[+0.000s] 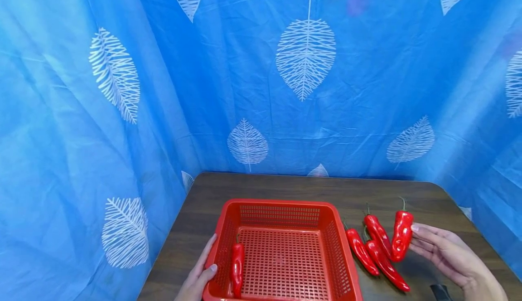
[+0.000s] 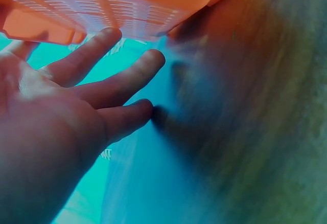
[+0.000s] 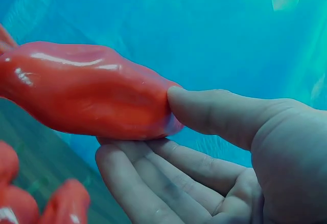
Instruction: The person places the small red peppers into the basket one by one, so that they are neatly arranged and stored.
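Note:
My right hand pinches a plump red pepper between thumb and fingers, its green stem pointing up in the head view. Close by in the right wrist view, the thumb presses on the blunt end of this glossy pepper. Three slimmer red chili peppers lie beside it on the table. At the left, my left hand rests against a red plastic basket, thumb at the rim. The left wrist view shows its fingers straight and spread. One red chili pepper lies inside the basket.
A dark wooden table with rounded corners carries the basket and peppers. Blue curtains with white leaf prints hang behind and at both sides. Near the right wrist is a black object, partly cut off by the frame.

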Motion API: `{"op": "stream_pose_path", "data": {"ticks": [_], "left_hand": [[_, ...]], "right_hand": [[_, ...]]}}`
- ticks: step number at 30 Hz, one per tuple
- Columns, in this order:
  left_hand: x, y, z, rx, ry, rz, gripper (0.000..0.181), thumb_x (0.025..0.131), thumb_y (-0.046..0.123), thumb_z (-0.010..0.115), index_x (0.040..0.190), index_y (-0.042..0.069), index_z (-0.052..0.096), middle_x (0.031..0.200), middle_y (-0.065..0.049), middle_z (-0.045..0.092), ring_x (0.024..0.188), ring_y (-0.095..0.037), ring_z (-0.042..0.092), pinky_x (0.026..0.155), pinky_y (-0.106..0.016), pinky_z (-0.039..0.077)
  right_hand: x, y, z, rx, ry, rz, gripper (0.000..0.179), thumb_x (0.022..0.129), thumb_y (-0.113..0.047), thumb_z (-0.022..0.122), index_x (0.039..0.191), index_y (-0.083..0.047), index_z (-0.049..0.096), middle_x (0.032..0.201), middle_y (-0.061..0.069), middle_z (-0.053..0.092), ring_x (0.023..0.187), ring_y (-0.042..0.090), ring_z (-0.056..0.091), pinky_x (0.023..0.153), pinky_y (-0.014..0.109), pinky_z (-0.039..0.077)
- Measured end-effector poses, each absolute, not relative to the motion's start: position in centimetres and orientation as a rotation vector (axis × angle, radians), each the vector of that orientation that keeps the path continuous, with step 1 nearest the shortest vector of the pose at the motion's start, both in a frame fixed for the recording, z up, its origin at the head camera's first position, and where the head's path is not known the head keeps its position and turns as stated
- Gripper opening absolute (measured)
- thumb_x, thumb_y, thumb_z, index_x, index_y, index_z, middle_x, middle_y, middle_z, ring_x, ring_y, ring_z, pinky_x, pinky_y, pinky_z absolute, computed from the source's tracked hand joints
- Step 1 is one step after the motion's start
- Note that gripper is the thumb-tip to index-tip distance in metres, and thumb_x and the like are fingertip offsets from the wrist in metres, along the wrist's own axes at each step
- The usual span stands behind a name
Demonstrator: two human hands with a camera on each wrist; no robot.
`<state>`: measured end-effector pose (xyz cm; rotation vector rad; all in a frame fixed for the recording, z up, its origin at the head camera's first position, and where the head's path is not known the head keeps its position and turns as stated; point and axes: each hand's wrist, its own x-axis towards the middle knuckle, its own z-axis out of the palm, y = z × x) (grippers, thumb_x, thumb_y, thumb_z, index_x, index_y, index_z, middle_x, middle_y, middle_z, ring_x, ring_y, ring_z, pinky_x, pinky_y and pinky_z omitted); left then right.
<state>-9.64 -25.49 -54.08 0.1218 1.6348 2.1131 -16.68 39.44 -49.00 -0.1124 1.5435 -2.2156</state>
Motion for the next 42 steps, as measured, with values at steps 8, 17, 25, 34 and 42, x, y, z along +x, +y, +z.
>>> {"op": "stream_pose_path", "data": {"ticks": [8, 17, 25, 34, 42], "left_hand": [[-9.5, -25.6, -54.1, 0.166, 1.67, 2.116, 0.08, 0.117, 0.031, 0.046, 0.176, 0.036, -0.008, 0.179, -0.033, -0.009, 0.149, -0.034, 0.048, 0.112, -0.057, 0.055], [-9.6, -25.6, -54.1, 0.184, 1.689, 2.11, 0.079, 0.118, 0.03, 0.046, 0.177, 0.037, -0.006, 0.179, -0.034, -0.008, 0.148, -0.037, 0.051, 0.109, -0.059, 0.056], [-9.6, -25.5, -54.0, 0.199, 1.719, 2.103, 0.08, 0.118, 0.031, 0.046, 0.177, 0.034, -0.008, 0.178, -0.036, -0.01, 0.15, -0.04, 0.048, 0.11, -0.057, 0.056], [-9.6, -25.5, -54.2, 0.202, 1.697, 2.109, 0.079, 0.118, 0.03, 0.045, 0.176, 0.034, -0.009, 0.178, -0.036, -0.011, 0.15, -0.041, 0.047, 0.109, -0.059, 0.056], [-9.5, -25.6, -54.1, 0.172, 1.665, 2.113, 0.079, 0.118, 0.031, 0.045, 0.176, 0.036, -0.01, 0.178, -0.034, -0.01, 0.149, -0.038, 0.049, 0.11, -0.06, 0.056]], "right_hand": [[-17.1, 35.1, -47.6, -0.126, 1.689, -2.176, 0.042, 0.119, -0.012, 0.04, 0.12, -0.029, 0.079, 0.125, -0.004, 0.081, 0.116, 0.017, 0.079, 0.098, 0.035, 0.065], [-17.9, 30.8, -46.3, -0.206, 1.744, -2.093, 0.033, 0.118, -0.011, 0.044, 0.124, -0.027, 0.072, 0.127, -0.003, 0.081, 0.117, 0.017, 0.078, 0.099, 0.034, 0.064], [-19.0, 25.9, -44.1, -0.381, 1.78, -2.044, 0.031, 0.116, -0.007, 0.049, 0.13, -0.019, 0.074, 0.126, 0.001, 0.082, 0.114, 0.021, 0.08, 0.098, 0.036, 0.064], [-20.1, 21.4, -42.3, -0.383, 1.859, -1.972, 0.038, 0.113, -0.01, 0.06, 0.146, 0.009, 0.06, 0.12, 0.003, 0.083, 0.108, 0.021, 0.081, 0.096, 0.037, 0.065], [-20.7, 17.8, -41.7, -0.411, 1.875, -1.92, 0.051, 0.11, -0.014, 0.067, 0.147, 0.018, 0.054, 0.119, 0.007, 0.082, 0.106, 0.024, 0.082, 0.096, 0.039, 0.066]]}}
